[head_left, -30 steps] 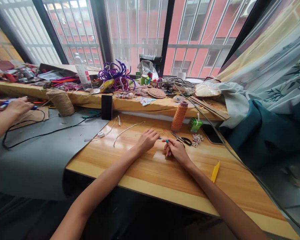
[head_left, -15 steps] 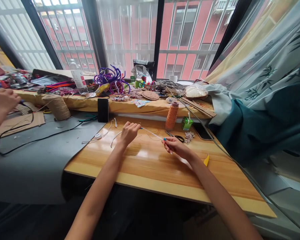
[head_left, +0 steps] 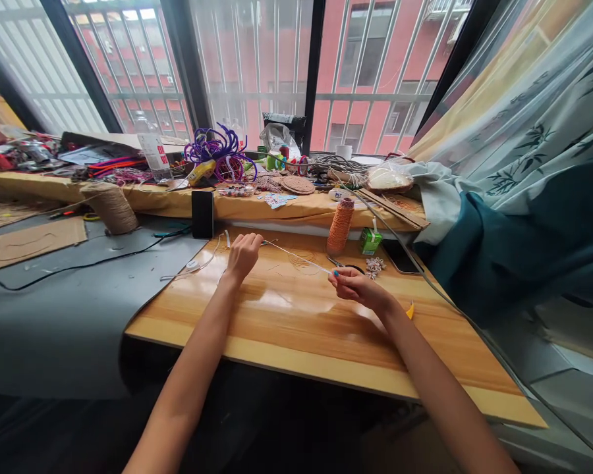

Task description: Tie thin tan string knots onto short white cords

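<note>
From my single head view, I was looking forward and down over the wooden tabletop (head_left: 296, 329), close above both forearms, windows (head_left: 257, 66) beyond!

I face a wide window (head_left: 257, 59) with dark frames, its panes crossed by pale metal bars, and a pink building (head_left: 356, 72) stands outside. Daylight comes in through the glass and leaves glossy reflections on the wood-grain surface (head_left: 296, 329) in front of me. To my left, a grey covering (head_left: 69, 322) lies beside it, its edge curving down at the front. Beneath the window a ledge (head_left: 163, 197), draped in yellow cloth, runs across my view, crowded along its length. On my right hang a sheer curtain (head_left: 524, 131) with dark leaf prints and a deep teal drape (head_left: 538, 243). Below the surface it is too dark to make out the floor.
</note>
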The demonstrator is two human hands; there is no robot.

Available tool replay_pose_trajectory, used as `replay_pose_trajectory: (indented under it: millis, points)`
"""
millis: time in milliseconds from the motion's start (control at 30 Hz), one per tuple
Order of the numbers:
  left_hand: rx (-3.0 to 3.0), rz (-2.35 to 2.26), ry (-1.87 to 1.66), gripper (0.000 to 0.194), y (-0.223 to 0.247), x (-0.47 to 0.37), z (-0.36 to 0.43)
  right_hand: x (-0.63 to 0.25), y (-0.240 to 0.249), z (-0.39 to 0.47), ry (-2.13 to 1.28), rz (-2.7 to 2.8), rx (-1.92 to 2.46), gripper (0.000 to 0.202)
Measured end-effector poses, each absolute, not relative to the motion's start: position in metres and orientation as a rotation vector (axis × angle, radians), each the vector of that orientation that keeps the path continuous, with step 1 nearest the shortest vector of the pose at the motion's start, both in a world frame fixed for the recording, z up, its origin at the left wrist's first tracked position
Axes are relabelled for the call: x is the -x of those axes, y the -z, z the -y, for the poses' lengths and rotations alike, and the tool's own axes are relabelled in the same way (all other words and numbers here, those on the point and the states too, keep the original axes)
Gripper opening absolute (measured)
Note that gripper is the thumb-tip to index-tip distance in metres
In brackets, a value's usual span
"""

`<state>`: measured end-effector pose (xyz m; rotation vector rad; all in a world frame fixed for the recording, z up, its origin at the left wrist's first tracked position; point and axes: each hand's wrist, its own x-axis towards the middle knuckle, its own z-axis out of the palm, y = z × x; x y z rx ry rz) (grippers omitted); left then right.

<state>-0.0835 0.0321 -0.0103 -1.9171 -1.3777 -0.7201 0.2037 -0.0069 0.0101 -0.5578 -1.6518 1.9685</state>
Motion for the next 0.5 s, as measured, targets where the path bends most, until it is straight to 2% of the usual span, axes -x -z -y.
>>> replay_pose_trajectory:
  millis: [200, 367, 500]
  points:
    - [1.851, 1.447, 0.714, 0.028, 0.009, 0.089, -0.031, -0.2, -0.011, 0.005, -1.995, 1.668, 0.593, 0.026]
    - [1.808, 1.513, 0.704, 0.031, 0.011, 0.092, -0.031, -0.186, -0.006, 0.012, -2.189, 1.78, 0.575, 0.027]
    - [1.598, 1.852, 0.77, 0.035, 0.018, 0.113, -0.034, -0.188, -0.003, 0.022, -2.487, 2.017, 0.589, 0.028]
